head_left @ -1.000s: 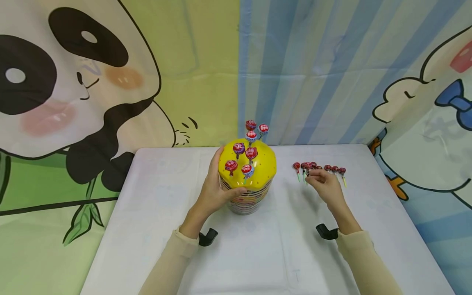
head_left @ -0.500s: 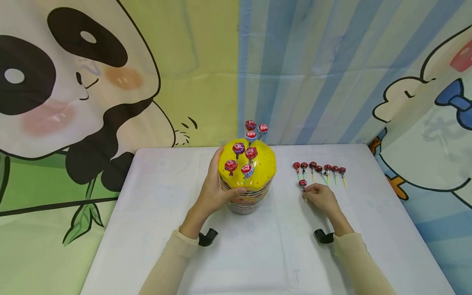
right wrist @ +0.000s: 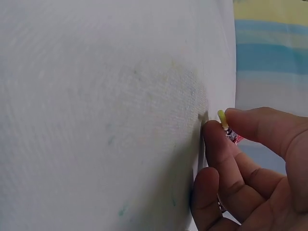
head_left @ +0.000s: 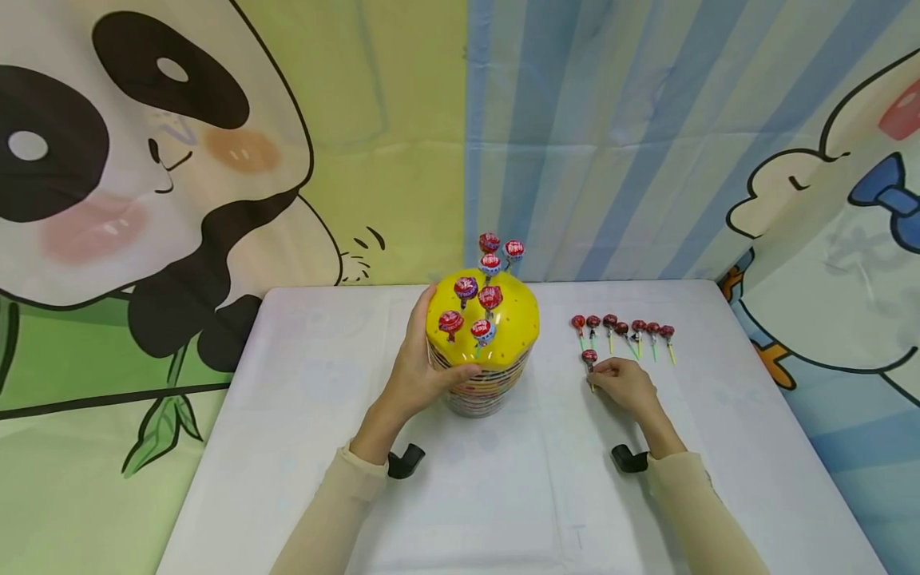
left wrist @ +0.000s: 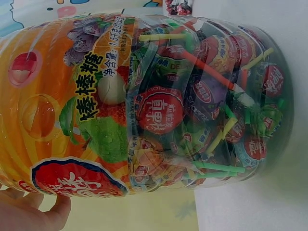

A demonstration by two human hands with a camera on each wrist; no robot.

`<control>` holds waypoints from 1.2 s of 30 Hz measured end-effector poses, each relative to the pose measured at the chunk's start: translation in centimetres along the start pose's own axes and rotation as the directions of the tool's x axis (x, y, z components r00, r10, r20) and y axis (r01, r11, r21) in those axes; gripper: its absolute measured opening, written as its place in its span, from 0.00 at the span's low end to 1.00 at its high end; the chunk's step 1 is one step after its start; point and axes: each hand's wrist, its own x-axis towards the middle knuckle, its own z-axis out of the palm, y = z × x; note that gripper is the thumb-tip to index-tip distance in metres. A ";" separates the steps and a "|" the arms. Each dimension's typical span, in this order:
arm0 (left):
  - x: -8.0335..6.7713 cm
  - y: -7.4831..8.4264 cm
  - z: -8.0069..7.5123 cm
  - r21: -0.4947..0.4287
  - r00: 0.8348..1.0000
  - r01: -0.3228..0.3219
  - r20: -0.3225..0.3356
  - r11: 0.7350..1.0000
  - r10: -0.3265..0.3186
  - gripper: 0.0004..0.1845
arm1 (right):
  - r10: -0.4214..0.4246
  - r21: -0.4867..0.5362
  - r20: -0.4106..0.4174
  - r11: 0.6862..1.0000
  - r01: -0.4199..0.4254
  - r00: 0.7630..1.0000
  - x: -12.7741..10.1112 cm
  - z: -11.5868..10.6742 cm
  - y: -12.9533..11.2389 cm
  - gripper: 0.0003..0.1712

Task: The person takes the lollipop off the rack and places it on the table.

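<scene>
Red-wrapped lollipop [head_left: 589, 357] on a yellow-green stick is pinched between the fingers [right wrist: 250, 126] of the right hand [head_left: 624, 385], low over the white surface [head_left: 503, 479] just before a row of red lollipops [head_left: 624, 327] near its far right edge. Left hand [head_left: 417, 369] curls its fingers round the clear plastic lollipop tub with a yellow lid [head_left: 481, 343], upright at the surface's far middle.

A staged recording corner dressed like a children's playroom, not a lived-in room; cartoon cloth backdrops [head_left: 216, 160] hang on 2 sides, with a large panda and bamboo on green, blue and yellow stripes behind, and a duck with a blue bow; a white-covered surface [head_left: 323, 479] stands against them, creased like draped fabric.
</scene>
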 end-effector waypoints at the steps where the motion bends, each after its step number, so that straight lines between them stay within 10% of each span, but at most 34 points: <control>1: 0.0 0.0 0.0 0.001 1.000 0.001 0.000 1.000 -0.001 0.60 | -0.005 0.001 -0.002 1.000 0.005 1.000 0.0 -0.1 0.0 0.17; 10: 0.1 0.0 0.0 0.000 1.000 0.006 0.004 1.000 -0.006 0.59 | -0.070 0.010 -0.082 0.997 0.071 0.994 -0.7 -1.0 -0.4 0.17; 18: 0.0 -0.1 -0.1 -0.020 1.000 0.011 0.008 1.000 -0.011 0.59 | -0.260 0.116 -0.231 0.949 0.292 0.938 -2.8 -2.3 -4.7 0.20; 27: 0.0 0.9 -0.1 -0.038 0.999 0.041 0.013 0.998 -0.040 0.61 | -0.537 0.364 -0.343 0.680 0.636 0.770 -7.6 -3.0 -13.0 0.10; 36: 0.0 0.2 -0.1 -0.016 1.000 0.011 0.007 1.000 -0.011 0.61 | -0.690 0.376 -0.328 0.532 0.759 0.646 -10.2 -1.7 -18.1 0.16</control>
